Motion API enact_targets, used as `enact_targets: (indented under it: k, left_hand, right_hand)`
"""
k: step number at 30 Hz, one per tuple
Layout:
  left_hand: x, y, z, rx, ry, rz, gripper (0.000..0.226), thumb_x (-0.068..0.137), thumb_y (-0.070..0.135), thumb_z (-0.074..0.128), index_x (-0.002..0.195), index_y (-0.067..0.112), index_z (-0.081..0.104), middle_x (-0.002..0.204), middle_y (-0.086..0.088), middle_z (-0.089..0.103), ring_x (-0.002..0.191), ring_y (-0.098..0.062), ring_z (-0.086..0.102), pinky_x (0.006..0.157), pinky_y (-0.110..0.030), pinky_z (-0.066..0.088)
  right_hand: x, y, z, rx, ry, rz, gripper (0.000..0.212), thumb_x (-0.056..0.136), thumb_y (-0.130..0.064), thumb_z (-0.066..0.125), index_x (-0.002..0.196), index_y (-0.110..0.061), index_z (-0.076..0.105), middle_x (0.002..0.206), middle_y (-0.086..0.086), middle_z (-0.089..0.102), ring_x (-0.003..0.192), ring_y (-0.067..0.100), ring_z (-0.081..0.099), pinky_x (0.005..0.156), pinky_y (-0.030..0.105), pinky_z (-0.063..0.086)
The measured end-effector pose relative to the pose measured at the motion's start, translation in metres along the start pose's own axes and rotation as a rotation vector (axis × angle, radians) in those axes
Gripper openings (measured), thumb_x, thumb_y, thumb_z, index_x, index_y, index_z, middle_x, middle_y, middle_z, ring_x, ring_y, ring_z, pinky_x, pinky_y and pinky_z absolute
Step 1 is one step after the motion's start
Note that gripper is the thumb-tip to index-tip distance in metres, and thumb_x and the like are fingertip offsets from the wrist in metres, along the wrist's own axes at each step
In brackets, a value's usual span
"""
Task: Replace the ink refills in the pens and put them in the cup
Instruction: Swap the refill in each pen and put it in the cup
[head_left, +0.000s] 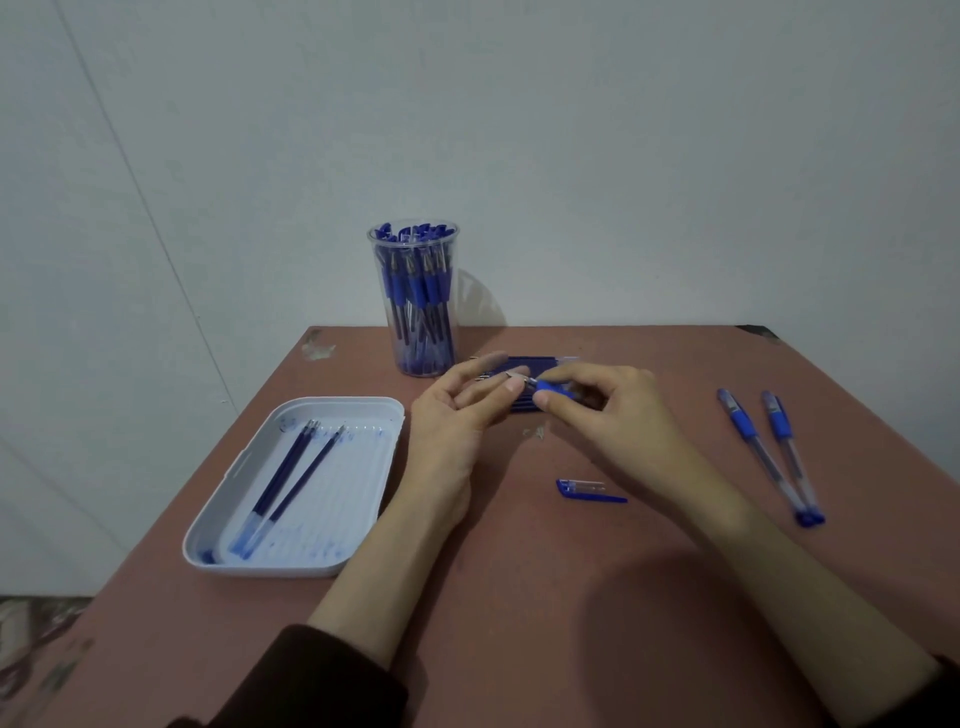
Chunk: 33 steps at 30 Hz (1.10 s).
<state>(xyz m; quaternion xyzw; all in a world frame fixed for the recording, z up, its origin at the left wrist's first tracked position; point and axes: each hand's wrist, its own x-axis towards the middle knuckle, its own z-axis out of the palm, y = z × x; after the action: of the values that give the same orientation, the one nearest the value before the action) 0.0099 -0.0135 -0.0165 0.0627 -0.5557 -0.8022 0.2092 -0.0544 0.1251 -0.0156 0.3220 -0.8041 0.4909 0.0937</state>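
My right hand (597, 405) pinches a blue pen (556, 391) by its grip section, tip pointing left. My left hand (457, 410) is beside it, thumb and forefinger touching the metal tip. Under both hands lies a pack of blue refills (540, 362), mostly hidden. A clear cup (415, 299) full of blue pens stands behind the hands at the table's far edge. A loose blue pen cap (589, 491) lies on the table in front of my right hand. Two capless blue pens (763, 452) lie side by side at the right.
A white tray (244, 519) with ink smears holds two or three dark refills (293, 478) at the front left. The reddish-brown table (519, 597) ends at a grey wall behind the cup. The floor shows at the lower left.
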Motion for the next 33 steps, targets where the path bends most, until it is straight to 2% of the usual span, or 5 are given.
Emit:
enact_targets:
  k: [8,13,21,28,33]
  left_hand:
    - [0.005,-0.007,-0.002,0.179,0.114,0.028,0.007,0.083,0.012,0.07,0.087,0.018,0.071,0.073,0.009,0.07,0.066,0.0,0.061,0.064,-0.013,0.049]
    - [0.002,-0.004,-0.002,0.141,-0.058,-0.035,0.025,0.084,0.007,0.068,0.108,0.013,0.067,0.095,-0.002,0.073,0.085,-0.009,0.069,0.072,-0.018,0.054]
    - [0.006,-0.006,-0.005,0.259,0.086,-0.018,0.01,0.082,0.024,0.071,0.08,0.014,0.071,0.07,0.006,0.066,0.062,-0.001,0.057,0.065,-0.019,0.049]
    - [-0.004,-0.013,0.0,1.137,-0.259,0.236,0.009,0.08,0.024,0.072,0.088,0.026,0.075,0.075,0.013,0.062,0.078,-0.005,0.056,0.074,-0.02,0.043]
    - [-0.004,-0.013,0.0,1.221,-0.306,0.238,0.015,0.082,0.028,0.068,0.096,0.03,0.074,0.082,0.012,0.054,0.085,-0.004,0.046,0.077,-0.021,0.037]
  right_hand:
    - [0.001,0.002,-0.012,-0.229,0.001,-0.084,0.011,0.081,-0.029,0.072,0.092,-0.031,0.073,0.085,-0.017,0.069,0.076,0.005,0.061,0.074,0.038,0.051]
    - [0.0,0.001,-0.011,-0.184,0.009,-0.076,0.01,0.081,-0.03,0.072,0.091,-0.031,0.073,0.083,-0.019,0.07,0.075,0.003,0.061,0.072,0.034,0.051]
    - [0.002,0.003,-0.014,-0.315,0.042,-0.075,0.013,0.082,-0.03,0.071,0.095,-0.031,0.072,0.084,-0.015,0.068,0.072,0.004,0.056,0.069,0.032,0.047]
    - [0.005,0.004,-0.025,-0.36,0.132,0.064,0.018,0.086,-0.032,0.067,0.102,-0.026,0.072,0.08,-0.005,0.067,0.076,0.012,0.059,0.07,0.033,0.05]
    - [0.004,0.002,-0.024,-0.358,0.107,0.093,0.02,0.087,-0.033,0.066,0.105,-0.026,0.071,0.082,-0.008,0.064,0.079,0.009,0.057,0.071,0.029,0.046]
